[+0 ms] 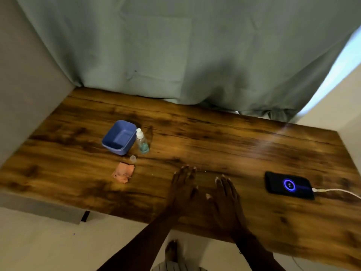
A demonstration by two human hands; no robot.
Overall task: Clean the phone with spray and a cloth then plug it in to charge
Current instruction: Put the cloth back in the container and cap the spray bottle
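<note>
Both hands are lying flat and empty on the table (214,137), left hand (184,189) beside right hand (226,200). Well right of them, the phone (289,185) is charging, cable (336,191) plugged in. The cloth (123,172) and spray bottle (142,141) are sitting far to their left; the task appears finished.

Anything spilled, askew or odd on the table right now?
No spill shows. The bottle's clear cap is off, lying loose on the table by the crumpled cloth. The phone lies plugged into its cable, screen lit.
</note>
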